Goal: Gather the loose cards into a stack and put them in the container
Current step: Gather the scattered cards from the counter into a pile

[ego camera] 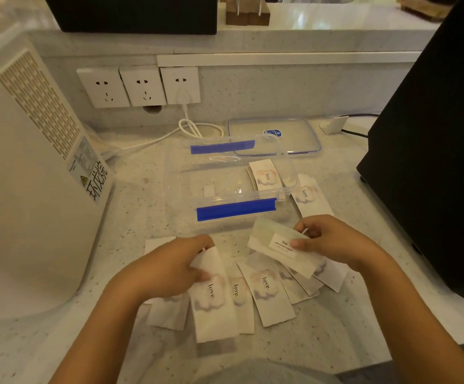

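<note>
Several white "love." cards (269, 295) lie fanned on the speckled counter near its front edge. My left hand (169, 267) pinches the top of one long card (214, 303) and lifts that end. My right hand (333, 239) holds a small stack of cards (280, 246) just above the spread. Behind them stands the clear container (186, 187) with blue clips, open, with a few cards (265, 176) inside at its right end. One more card (312, 199) lies on the counter beside its right wall.
The container's clear lid (275, 137) lies behind it. A white appliance (31, 176) fills the left side and a black device (433, 162) the right. White sockets (139, 85) and a looped white cable (194, 128) are at the back wall.
</note>
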